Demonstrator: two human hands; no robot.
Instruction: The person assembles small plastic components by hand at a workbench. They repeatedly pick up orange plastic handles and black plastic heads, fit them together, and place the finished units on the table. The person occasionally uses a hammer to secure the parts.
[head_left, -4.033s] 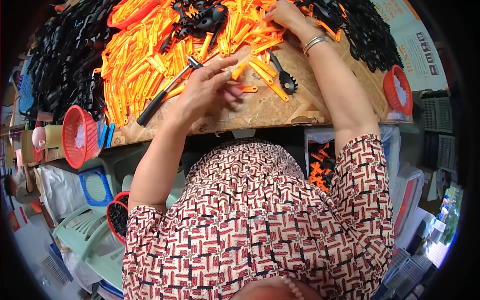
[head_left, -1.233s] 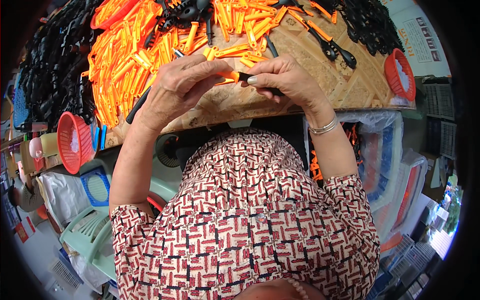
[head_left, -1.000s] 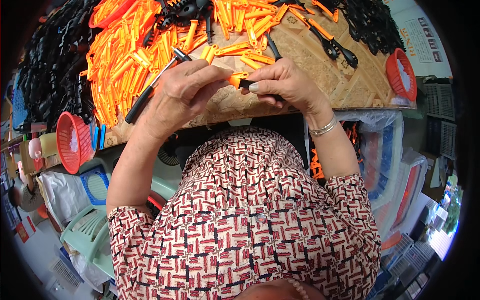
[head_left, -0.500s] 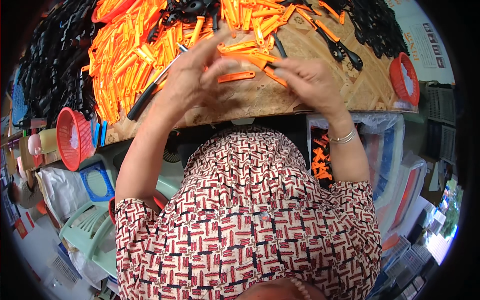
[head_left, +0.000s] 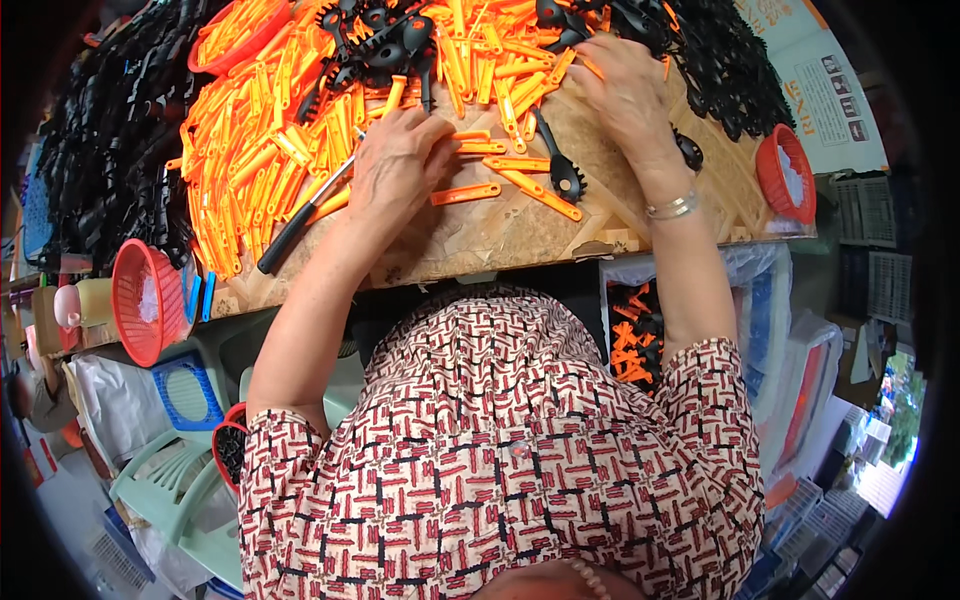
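Note:
My left hand [head_left: 400, 155] rests at the near edge of a big pile of orange plastic handles [head_left: 255, 150]. Its fingers are curled down beside two loose handles [head_left: 478, 142], and whatever lies under them is hidden. Beneath that wrist is a rod with a black grip [head_left: 287, 238]. Farther back on the right, my right hand [head_left: 625, 100] bends its fingers over an orange handle [head_left: 592, 67], partly covered. Between the hands lie a black pasta server head [head_left: 566, 178] and more loose orange handles [head_left: 540, 193]. Another black head [head_left: 688, 150] shows beside my right wrist.
Black plastic parts heap up at the far left [head_left: 110, 130] and far right [head_left: 735, 70]. Black utensil heads [head_left: 385, 45] sit at the back. Red baskets stand at the left [head_left: 135, 310] and right [head_left: 770, 170] edges. A lined box [head_left: 740, 262] is below the table.
My right hand has moved away and to the right from the orange handles in the middle, which now lie on the table. My left hand has lowered and its fingers have curled.

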